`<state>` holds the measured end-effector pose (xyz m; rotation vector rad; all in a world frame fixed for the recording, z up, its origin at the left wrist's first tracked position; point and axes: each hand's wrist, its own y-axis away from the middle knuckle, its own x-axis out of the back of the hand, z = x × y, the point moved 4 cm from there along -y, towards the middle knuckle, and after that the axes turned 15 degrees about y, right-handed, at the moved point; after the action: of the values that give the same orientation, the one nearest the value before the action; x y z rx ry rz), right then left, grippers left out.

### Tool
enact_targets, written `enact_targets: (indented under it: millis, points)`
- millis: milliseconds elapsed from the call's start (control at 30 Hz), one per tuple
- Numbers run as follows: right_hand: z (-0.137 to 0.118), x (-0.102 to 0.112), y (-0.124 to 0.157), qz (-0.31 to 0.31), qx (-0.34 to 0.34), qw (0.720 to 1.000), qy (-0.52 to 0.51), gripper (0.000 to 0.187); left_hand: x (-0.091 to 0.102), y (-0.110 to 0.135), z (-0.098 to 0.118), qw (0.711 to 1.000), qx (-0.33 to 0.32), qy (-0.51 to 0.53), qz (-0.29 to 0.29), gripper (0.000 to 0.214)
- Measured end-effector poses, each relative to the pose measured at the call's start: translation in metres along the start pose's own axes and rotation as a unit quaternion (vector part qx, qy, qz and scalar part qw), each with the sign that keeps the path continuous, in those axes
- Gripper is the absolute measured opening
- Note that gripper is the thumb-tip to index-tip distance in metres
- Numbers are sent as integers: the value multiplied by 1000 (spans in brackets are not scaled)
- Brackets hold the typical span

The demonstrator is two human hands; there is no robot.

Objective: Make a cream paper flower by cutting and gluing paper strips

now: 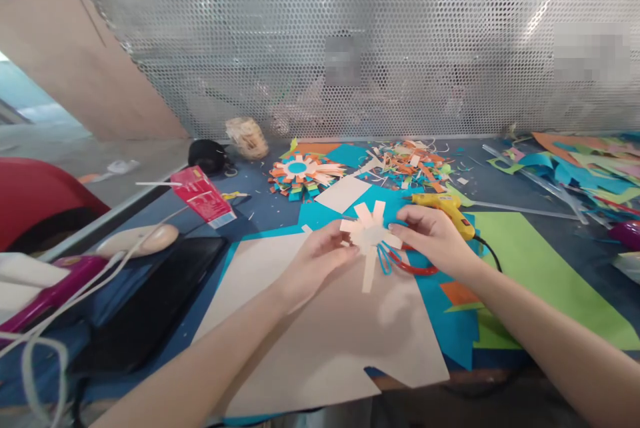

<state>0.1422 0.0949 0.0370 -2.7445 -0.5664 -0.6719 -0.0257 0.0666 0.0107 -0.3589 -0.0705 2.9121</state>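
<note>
At the far left stands a red chair. Next, on the dark blue tabletop, lie a purple object, a white cable, a cream rounded object resembling a computer mouse, and a black flat slab. A red drink carton with a straw lies tilted beyond them, near a black rounded item. A container of pale contents leans near the mesh screen.

A layered paper flower with a blue centre rests at the back. Nearer, the left hand pinches the left edge of a cream paper flower, which is held raised over a large cream sheet. Blue loops and a red curved handle show just right of its lower strip; their attachment cannot be determined.

The right hand pinches the flower's right edge between thumb and fingers. A heap of paper shreds lies behind. A yellow glue gun sits just beyond the right hand, partly covered by it. Further right are a green sheet and a pile of coloured paper.
</note>
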Motion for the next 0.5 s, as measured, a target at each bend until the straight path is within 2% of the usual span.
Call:
enact_targets:
  millis: [67, 133, 233, 333, 400, 500]
  points:
    - [-3, 2, 1, 15, -6, 999, -36, 21, 0, 2, 8, 989, -126, -77, -33, 47]
    - [-4, 3, 2, 30, -12, 998, -59, 21, 2, 6, 13, 954, -246, -169, -15, 73]
    - [-5, 5, 4, 57, -6, 996, -63, 21, 2, 12, 15, 899, -349, -263, 4, 92]
    - [-4, 5, 4, 72, 2, 996, -49, 21, -2, 15, 14, 894, -357, -270, -27, 105]
    - [-5, 5, 4, 71, 9, 997, -37, 20, -2, 14, 14, 912, -328, -244, -36, 106]
    - [-8, 4, 5, 73, 26, 997, -13, 19, 0, 12, 16, 950, -266, -163, -31, 88]
